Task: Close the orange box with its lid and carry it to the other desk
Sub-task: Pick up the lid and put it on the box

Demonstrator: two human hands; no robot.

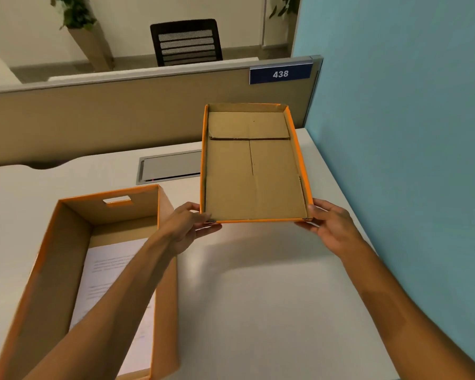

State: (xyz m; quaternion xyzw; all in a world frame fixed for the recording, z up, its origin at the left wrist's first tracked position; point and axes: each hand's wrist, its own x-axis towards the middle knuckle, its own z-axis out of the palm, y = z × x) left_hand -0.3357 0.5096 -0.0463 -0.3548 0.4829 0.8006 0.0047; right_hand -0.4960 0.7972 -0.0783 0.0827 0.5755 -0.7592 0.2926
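Observation:
The orange box stands open on the white desk at the lower left, with white printed papers lying on its bottom. The orange lid is raised above the desk to the right of the box, tilted so its brown cardboard inside faces me. My left hand grips the lid's near left corner, its forearm crossing over the box. My right hand grips the near right corner.
A metal cable hatch is set into the white desk behind the box. A beige partition with a blue "438" sign backs the desk. A teal wall closes the right side. A black chair stands beyond the partition.

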